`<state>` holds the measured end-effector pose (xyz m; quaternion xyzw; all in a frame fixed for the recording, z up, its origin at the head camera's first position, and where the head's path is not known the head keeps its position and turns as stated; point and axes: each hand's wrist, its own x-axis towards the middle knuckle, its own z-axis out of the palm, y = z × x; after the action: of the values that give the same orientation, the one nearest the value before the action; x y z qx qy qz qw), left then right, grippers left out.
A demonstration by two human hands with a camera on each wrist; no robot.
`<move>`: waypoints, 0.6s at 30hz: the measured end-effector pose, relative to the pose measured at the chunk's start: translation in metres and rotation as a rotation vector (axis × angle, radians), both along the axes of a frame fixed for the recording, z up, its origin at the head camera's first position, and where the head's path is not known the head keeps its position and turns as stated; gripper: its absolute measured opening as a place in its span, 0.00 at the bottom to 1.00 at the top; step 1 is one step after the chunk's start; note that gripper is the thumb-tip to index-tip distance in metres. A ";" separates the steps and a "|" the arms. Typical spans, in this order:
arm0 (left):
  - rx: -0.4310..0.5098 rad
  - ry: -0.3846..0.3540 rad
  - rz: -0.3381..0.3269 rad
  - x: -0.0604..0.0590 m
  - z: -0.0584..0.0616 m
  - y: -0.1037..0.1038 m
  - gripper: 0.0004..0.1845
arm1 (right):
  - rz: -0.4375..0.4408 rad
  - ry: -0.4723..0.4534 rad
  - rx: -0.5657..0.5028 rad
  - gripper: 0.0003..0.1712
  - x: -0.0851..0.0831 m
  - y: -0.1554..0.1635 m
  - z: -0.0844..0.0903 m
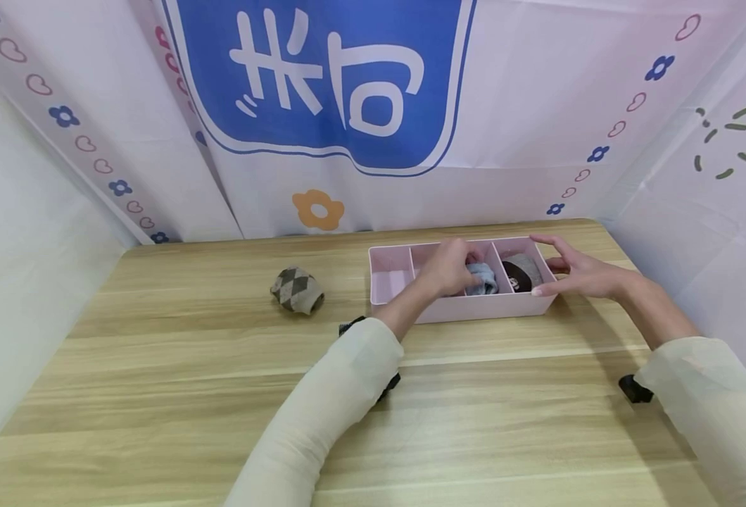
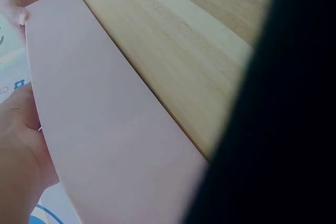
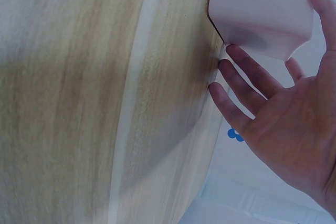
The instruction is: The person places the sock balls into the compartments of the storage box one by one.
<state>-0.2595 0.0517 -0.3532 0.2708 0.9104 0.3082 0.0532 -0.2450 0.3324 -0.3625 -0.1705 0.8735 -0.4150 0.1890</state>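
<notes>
A pink divided box stands on the table. My left hand reaches in over its front wall and pinches a light blue rolled sock in the compartment second from the right; its fingertips are partly hidden. My right hand spans the box's right end, thumb on the front corner and a finger at the back corner. In the right wrist view, that hand's fingers are spread and fairly straight beside the end wall. A grey and dark brown rolled sock lies in the rightmost compartment.
Left of the box, a rolled argyle sock lies on the wooden table. The leftmost compartment shows a bare floor. A printed cloth hangs behind the table, with more cloth at both sides.
</notes>
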 end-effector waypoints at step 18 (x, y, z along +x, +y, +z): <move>-0.035 0.006 -0.075 0.000 0.004 -0.006 0.17 | 0.003 -0.002 0.002 0.59 0.000 0.000 0.000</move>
<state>-0.2600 0.0452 -0.3492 0.3046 0.9051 0.2891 0.0667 -0.2447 0.3328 -0.3626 -0.1712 0.8735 -0.4140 0.1907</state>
